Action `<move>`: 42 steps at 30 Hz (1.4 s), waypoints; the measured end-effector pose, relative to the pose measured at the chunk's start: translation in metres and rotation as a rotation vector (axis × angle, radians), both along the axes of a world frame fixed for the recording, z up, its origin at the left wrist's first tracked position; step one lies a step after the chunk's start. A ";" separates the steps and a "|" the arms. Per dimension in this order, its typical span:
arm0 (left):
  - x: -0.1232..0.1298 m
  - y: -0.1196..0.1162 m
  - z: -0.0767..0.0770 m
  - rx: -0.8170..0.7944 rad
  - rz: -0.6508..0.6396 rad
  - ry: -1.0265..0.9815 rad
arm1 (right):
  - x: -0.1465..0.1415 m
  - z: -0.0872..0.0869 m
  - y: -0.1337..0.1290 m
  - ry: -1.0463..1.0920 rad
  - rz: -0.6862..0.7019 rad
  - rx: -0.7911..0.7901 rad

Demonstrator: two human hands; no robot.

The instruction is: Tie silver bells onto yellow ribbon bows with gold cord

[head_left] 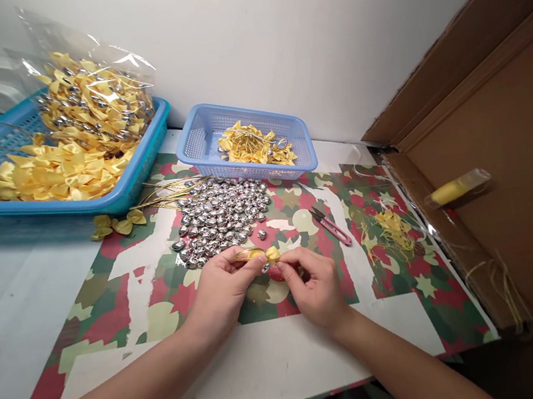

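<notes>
Pinching yellow bow [272, 253] by its left side in left hand [223, 289], with gold stem [246, 254] pointing left, roughly crosswise; holding right hand [313, 280] pinched closed at its right edge, equally near. Just short of silver bells [223, 213]. Can't tell contents of right pinch; can't make out silvery bit [266, 268] under bow.

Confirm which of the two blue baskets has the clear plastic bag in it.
The larger, deeper-blue basket at the left: the clear plastic bag sits in it. The smaller, paler basket holds yellow bows but no bag.
</notes>
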State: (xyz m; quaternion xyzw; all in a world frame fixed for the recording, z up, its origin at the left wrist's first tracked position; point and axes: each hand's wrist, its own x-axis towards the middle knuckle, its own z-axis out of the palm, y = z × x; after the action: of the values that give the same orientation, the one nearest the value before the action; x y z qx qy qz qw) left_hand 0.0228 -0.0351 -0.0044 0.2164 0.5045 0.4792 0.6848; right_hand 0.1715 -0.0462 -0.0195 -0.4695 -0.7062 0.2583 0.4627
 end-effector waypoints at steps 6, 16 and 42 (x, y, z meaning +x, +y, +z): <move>-0.001 -0.001 -0.002 0.002 -0.065 0.003 | -0.003 -0.001 -0.001 0.006 -0.016 -0.004; -0.002 -0.001 0.003 0.037 -0.012 0.105 | -0.001 0.001 0.001 0.096 -0.039 -0.195; -0.006 -0.005 0.006 0.609 -0.062 0.570 | -0.015 0.010 -0.001 -0.105 -0.211 0.183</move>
State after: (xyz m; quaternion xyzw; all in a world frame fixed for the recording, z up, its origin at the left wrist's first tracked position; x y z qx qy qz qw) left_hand 0.0168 -0.0397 0.0011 0.5480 0.5025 0.5065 0.4365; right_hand 0.1570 -0.0473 -0.0095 -0.5098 -0.6967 0.1178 0.4908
